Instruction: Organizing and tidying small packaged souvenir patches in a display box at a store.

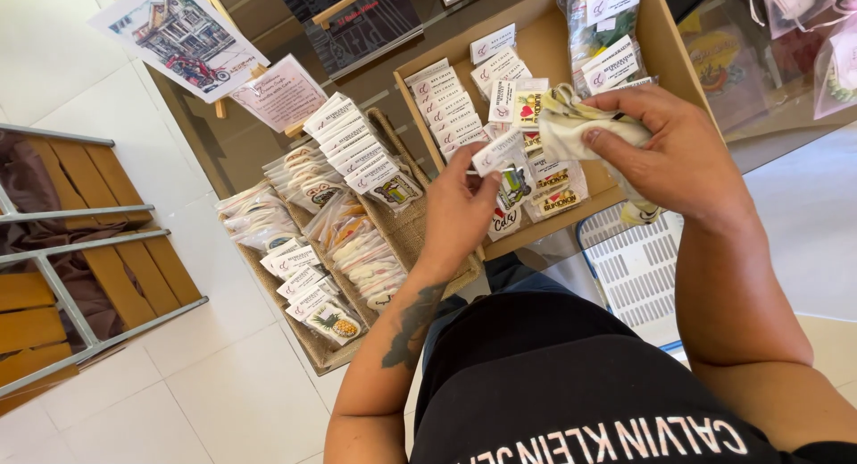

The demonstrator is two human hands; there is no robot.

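Left hand (460, 216) pinches a small packaged keychain (502, 153) by its white header card over the cardboard box (665, 49), right hand (683, 156) grips a bunched clear bag (571, 125); woven basket (406, 227) of packets sits just beside

Glossy clear plastic sleeves with white paper header cards are seen on the small packets (527, 183) pinched by the left hand (457, 216). A soft, matt, cream cloth bundle (585, 129) is gripped by the right hand (680, 156). Matt brown cardboard forms the box (671, 53) at upper right. Rough woven fibre makes up the baskets (411, 236) at centre. At left, a slatted wooden rack (107, 267) with smooth grey metal bars is shown.
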